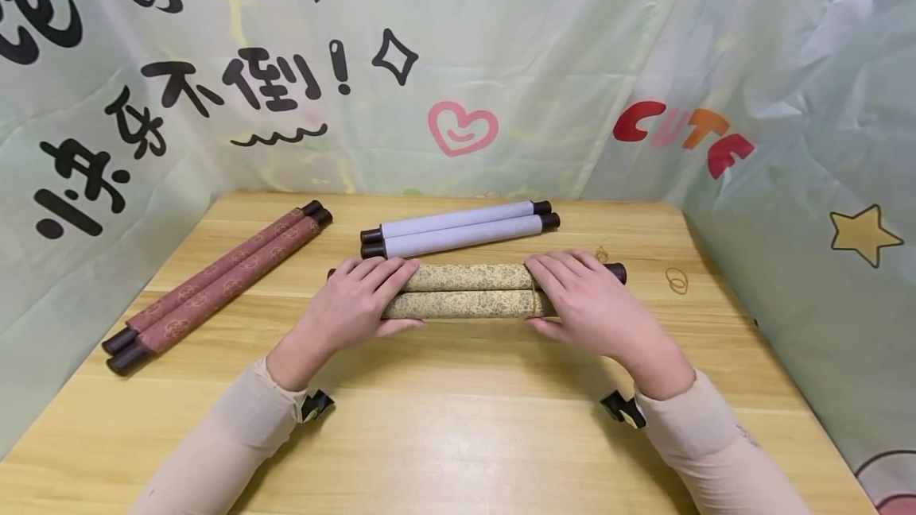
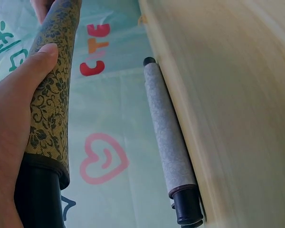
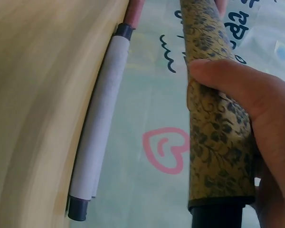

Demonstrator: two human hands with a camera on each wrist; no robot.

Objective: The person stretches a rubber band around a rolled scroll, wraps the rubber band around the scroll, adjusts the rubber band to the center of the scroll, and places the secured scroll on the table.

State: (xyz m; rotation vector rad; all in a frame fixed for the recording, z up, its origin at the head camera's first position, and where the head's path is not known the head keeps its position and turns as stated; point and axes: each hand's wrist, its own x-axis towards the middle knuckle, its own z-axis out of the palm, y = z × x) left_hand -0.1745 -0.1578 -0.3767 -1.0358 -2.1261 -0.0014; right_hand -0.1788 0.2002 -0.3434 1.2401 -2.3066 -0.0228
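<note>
Both hands hold a yellow scroll with a dark floral pattern [image 1: 465, 303], rolled from both ends into two parallel rolls with black knobs. My left hand [image 1: 354, 298] grips its left end, the thumb along the near side and the fingers over the top. At the other end my right hand [image 1: 594, 296] grips it the same way. A thin rubber band [image 1: 533, 300] runs round the rolls right beside the right fingers. In the left wrist view the left thumb presses on the patterned scroll [image 2: 52, 109]; the right thumb does so on the scroll [image 3: 218, 156] in the right wrist view.
A pale lavender double-rolled scroll [image 1: 465, 230] lies behind the hands. On the left side of the wooden table [image 1: 458, 435] a dark red scroll [image 1: 229, 284] lies slantwise. Loose rubber bands [image 1: 676, 280] lie on the right. Printed cloth [image 1: 544, 46] walls the table's back and sides.
</note>
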